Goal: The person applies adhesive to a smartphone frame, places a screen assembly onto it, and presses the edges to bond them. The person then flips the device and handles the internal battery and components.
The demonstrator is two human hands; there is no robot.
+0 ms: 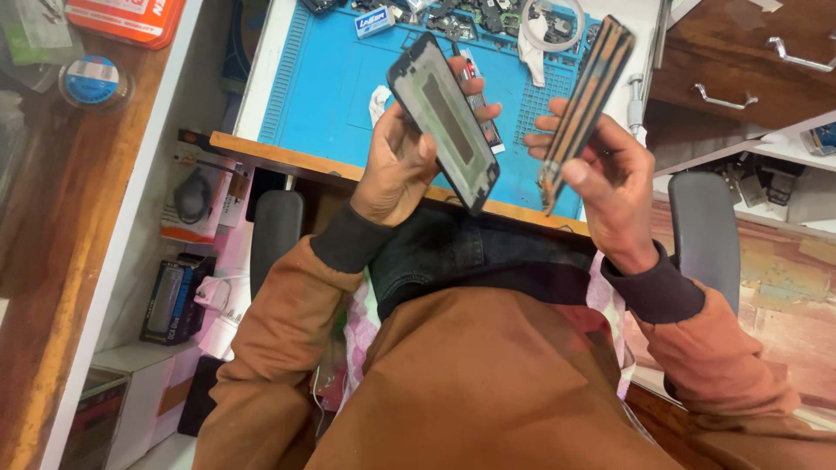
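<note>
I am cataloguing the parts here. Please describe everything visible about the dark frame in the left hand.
The frame is a thin, dark rectangle with rounded corners, seemingly plastic or metal. Its inner face shows, greyish with a darker strip down the middle. It is tilted, raised above the blue mat. The left hand grips its lower left edge, thumb on the face.

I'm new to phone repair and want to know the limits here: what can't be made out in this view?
- Small parts at the top of the blue mat: cut off by the frame edge, too small to identify.
- Far face of the phone frame in the left hand: turned away.
- Flat part in the right hand: seen edge-on, its faces hidden.
</note>
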